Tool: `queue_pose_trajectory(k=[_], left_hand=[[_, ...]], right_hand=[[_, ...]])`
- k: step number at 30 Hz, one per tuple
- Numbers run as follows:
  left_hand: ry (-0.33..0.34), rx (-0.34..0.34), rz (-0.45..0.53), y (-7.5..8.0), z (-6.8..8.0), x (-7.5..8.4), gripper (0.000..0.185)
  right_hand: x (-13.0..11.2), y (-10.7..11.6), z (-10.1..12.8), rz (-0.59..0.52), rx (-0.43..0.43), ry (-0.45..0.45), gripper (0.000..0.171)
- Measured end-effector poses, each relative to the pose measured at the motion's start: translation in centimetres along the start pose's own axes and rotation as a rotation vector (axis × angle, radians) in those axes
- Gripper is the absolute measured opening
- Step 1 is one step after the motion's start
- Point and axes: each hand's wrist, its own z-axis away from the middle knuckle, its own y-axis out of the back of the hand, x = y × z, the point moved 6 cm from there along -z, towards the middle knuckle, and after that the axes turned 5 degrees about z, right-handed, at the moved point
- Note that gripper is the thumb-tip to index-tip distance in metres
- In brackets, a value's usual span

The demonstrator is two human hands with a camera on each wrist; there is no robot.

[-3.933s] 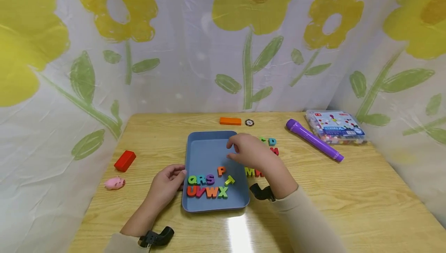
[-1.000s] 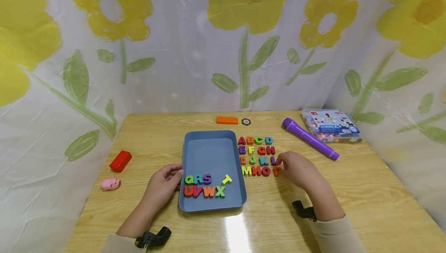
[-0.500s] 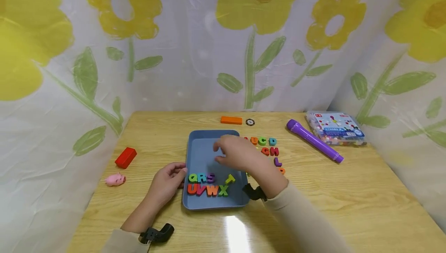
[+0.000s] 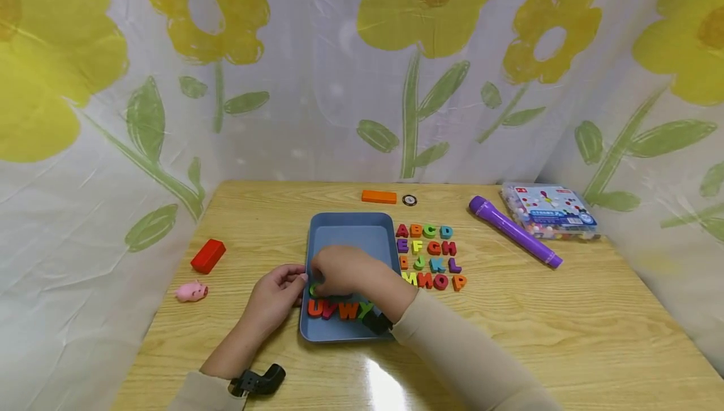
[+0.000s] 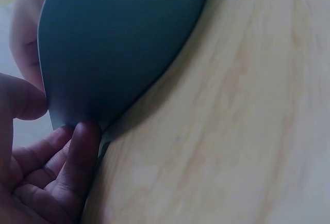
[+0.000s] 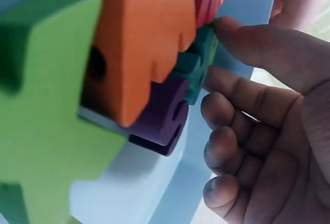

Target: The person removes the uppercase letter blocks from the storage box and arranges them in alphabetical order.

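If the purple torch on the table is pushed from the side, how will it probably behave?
The purple torch looks round and long and lies on its side on the smooth table, so it would probably roll. Its head end is wider, so it may curve rather than roll straight. It looks like stiff plastic, unlikely to bend.

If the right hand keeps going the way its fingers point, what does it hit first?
Probably the green Q at the left end of the upper letter row in the blue tray; the right hand points left toward it, with the left hand at the rim beyond.

Flower-printed curtain (image 4: 317,84) behind wooden table (image 4: 565,310)
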Motion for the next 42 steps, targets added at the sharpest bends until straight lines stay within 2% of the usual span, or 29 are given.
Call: queue_pose_trajectory(k=[17, 23, 27, 30, 33, 37, 42], left_hand=[[-0.005, 0.002, -0.015, 0.1, 0.1, 0.1, 0.032], [0.001, -0.002, -0.014, 0.0, 0.2, 0.2, 0.033], [0.000, 0.001, -0.023, 0.1, 0.2, 0.3, 0.035], [0.004, 0.006, -0.038, 0.0, 0.1, 0.2, 0.035], [0.007, 0.014, -0.056, 0.0, 0.1, 0.2, 0.035], [0.008, 0.020, -0.069, 0.0, 0.1, 0.2, 0.035], [0.009, 0.016, -0.057, -0.2, 0.0, 0.1, 0.035]], right_hand=[[-0.5, -0.2, 0.2, 0.045, 0.033, 0.007, 0.020], [0.1, 0.7, 0.8, -0.032, 0.035, -0.013, 0.016], [1.9, 3.2, 3.0, -0.089, 0.122, -0.018, 0.023], [4.0, 5.2, 5.7, -0.127, 0.228, -0.014, 0.025], [6.6, 6.1, 8.6, -0.167, 0.313, -0.057, 0.024], [9.9, 5.3, 11.7, -0.214, 0.345, -0.161, 0.024], [12.1, 2.1, 14.3, -0.209, 0.292, -0.269, 0.020]])
